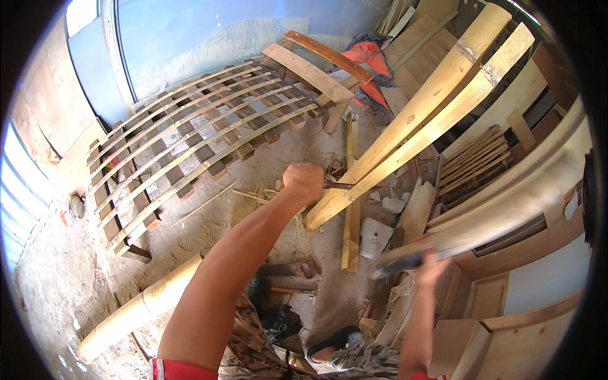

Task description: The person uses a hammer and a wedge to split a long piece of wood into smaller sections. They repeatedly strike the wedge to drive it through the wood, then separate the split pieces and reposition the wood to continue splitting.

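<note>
My left hand (pixel 304 182) is closed round the handle of a knife, whose dark blade (pixel 340 185) sits across the split in a pale bamboo pole (pixel 405 136). The pole leans up to the far right, its two halves apart above the blade and joined at the lower end. On the right, my right hand (pixel 432 265) is smeared by motion, its fingers seemingly wrapped round something. Beside it are a dark grey blurred end (pixel 398 265) and a long pale blurred shape (pixel 506 215); which of these it holds is unclear.
A slatted rack of strips on dark bars (pixel 202 142) lies at the left. A bamboo piece (pixel 142 304) rests near my left arm, another (pixel 351 237) beyond my feet. A white block (pixel 375 237), rubble, boards (pixel 307 68) and wooden frames (pixel 506 291) lie around.
</note>
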A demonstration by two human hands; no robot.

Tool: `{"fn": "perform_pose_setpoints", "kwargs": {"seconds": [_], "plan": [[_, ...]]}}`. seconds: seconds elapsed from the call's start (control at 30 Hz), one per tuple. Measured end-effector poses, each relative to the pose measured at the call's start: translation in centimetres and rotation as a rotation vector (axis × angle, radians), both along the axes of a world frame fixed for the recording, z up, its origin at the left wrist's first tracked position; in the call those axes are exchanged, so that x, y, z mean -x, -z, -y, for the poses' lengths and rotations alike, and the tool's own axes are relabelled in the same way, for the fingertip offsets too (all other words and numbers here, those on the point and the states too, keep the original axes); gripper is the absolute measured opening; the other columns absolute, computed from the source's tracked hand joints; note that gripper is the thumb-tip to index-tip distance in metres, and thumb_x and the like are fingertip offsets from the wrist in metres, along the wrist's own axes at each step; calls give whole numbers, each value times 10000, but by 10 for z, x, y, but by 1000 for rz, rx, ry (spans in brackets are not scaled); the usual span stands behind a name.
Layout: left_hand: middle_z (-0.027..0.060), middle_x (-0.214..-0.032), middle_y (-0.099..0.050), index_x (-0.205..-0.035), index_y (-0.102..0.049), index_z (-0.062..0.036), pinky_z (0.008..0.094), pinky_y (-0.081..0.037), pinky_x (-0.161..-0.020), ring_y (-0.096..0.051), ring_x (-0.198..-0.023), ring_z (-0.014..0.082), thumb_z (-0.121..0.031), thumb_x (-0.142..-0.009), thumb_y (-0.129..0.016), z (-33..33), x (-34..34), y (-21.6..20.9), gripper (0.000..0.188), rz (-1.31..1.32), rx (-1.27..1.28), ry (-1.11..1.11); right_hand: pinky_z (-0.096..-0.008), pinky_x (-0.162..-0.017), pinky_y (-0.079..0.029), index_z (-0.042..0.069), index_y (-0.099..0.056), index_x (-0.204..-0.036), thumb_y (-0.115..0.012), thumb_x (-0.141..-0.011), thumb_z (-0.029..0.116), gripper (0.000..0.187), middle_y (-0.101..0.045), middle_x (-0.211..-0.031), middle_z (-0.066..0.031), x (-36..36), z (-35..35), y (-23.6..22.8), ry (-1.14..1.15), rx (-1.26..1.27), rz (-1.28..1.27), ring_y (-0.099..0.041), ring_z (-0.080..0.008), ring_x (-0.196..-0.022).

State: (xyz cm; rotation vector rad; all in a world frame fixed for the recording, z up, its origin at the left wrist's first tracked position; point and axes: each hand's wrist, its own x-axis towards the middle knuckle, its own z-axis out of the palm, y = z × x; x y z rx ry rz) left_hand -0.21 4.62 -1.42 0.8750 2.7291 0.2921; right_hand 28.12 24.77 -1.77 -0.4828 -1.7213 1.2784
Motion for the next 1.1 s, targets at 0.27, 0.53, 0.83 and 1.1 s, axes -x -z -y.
{"fn": "perform_pose_setpoints", "kwargs": {"seconds": [0.27,0.53,0.83,1.1], "plan": [[129,-1149,-702,-1057,-731,-73,375,-558,-866,-676,-1078,285,-171,-861,-632,-14,-9,13,241,-11,-17,11,-376,-766,-522,-51,-580,-1146,-784,-651,217,598,-671,-976,-137,-58,-5,92,-81,618,659,-643,-253,-845],[158,-1124,-697,-1046,-721,-60,390,-557,-864,-680,-1056,298,-202,-837,-642,-22,-3,24,265,-9,-26,23,-341,-694,-498,-36,-598,-1042,-728,-709,242,453,-638,-875,-124,-12,-24,-55,-30,21,-8,-608,-208,-773],[193,-1095,-701,-1010,-724,-29,439,-574,-817,-690,-1025,320,-203,-788,-659,-19,-10,43,289,-7,-27,87,-407,-922,-478,-70,-581,-1223,-822,-628,202,697,-659,-1099,-157,-66,-6,86,-151,356,702,-614,-269,-1024],[193,-1049,-713,-993,-719,-9,418,-569,-816,-696,-994,335,-157,-787,-649,-22,-7,60,263,104,-109,22,-352,-685,-502,-40,-607,-929,-654,-772,234,319,-637,-807,-126,-3,-40,-72,45,-24,-82,-616,-211,-744]]}}
